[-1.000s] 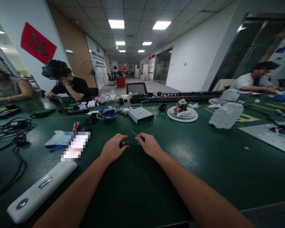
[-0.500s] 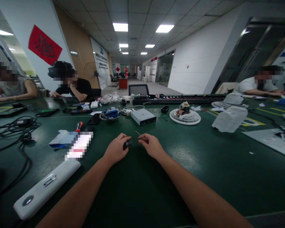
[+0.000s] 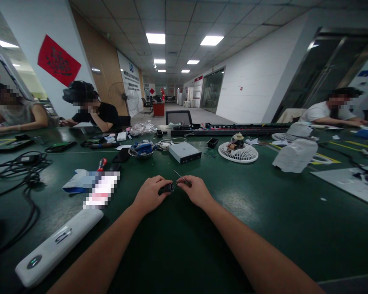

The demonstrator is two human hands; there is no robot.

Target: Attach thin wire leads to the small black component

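Over the green table, my left hand is closed around a small black cylinder, whose round end faces my right hand. My right hand pinches a thin metal rod that points up and to the left. The fingertips of both hands are close together, with a narrow gap between them. Whatever else the right fingers may hold is too small to make out. Beyond the hands lies a grey optical disc drive with a black front.
A white fan grille and a white plastic housing stand to the right. On the left are a white power bank, a blue-and-white packet and black cables. A bowl of blue parts sits behind. People sit at both sides.
My left hand has turned the black cylinder so that its round end shows more towards the right. My right hand has moved slightly, bringing its fingertips nearer the cylinder.
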